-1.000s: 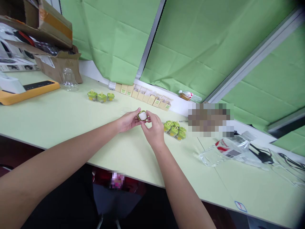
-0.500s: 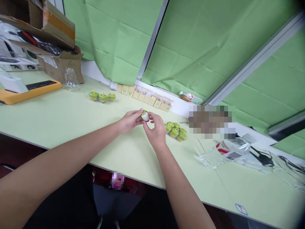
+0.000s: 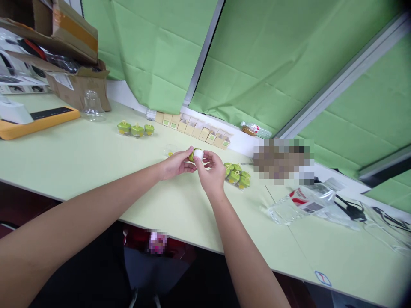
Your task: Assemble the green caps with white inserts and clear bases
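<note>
Held piece: a small, rounded green cover [image 3: 191, 155] with a smooth white block [image 3: 198, 153] set against it, both raised above the pale green tabletop [image 3: 173, 209] between the two hands.
Green side: faces the left hand [image 3: 175, 165], whose thumb lies along its upper edge; the other fingers curl underneath, so the hand appears to pinch the cover.
White side: faces the right hand [image 3: 212, 171]; the thumb presses its near lower edge and the forefinger meets its right side, apparently pinching the block.
Axis: the pair is stubby, with no clear long axis; green to white runs left to right, roughly from one hand to the other.
Nearer hand: neither, since both touch the piece; the join between the parts is partly hidden by fingers.
Beyond left wrist: a colourless clear plastic piece with a yellow spot [image 3: 170, 152], just beside the hand, its shape hard to tell.
Right of right hand: a cluster of green-lidded clear plastic cups with yellow loops [image 3: 236, 176], very near the knuckles.
Farther left: three similar green-lidded cups [image 3: 137, 130], well apart from both hands.
</note>
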`<action>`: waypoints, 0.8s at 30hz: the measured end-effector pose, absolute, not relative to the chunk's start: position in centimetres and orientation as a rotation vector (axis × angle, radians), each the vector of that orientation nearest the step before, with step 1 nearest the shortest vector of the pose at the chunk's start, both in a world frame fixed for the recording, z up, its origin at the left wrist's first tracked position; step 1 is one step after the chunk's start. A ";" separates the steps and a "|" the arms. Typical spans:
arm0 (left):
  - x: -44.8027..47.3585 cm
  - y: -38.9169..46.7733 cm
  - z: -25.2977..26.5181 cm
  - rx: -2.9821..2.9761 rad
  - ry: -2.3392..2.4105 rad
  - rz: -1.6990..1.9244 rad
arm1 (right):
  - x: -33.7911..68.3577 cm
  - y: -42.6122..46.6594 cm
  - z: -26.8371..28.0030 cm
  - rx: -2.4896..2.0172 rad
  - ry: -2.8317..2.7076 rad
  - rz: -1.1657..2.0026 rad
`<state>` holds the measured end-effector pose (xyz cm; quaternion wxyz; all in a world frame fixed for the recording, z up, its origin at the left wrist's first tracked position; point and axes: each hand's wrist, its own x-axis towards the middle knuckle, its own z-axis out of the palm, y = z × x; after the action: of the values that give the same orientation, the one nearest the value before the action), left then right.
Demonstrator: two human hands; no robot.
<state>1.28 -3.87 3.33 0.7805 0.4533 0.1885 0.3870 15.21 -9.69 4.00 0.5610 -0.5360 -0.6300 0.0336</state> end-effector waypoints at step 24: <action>0.9 -2.5 1.6 2.144 0.820 1.175 | 16.4 -8.7 3.2 -1.295 -1.573 0.762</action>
<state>0.88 -2.54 1.56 0.2775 0.7987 0.3056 0.4378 16.45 -8.75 3.20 0.4643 -0.5272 -0.6404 0.3104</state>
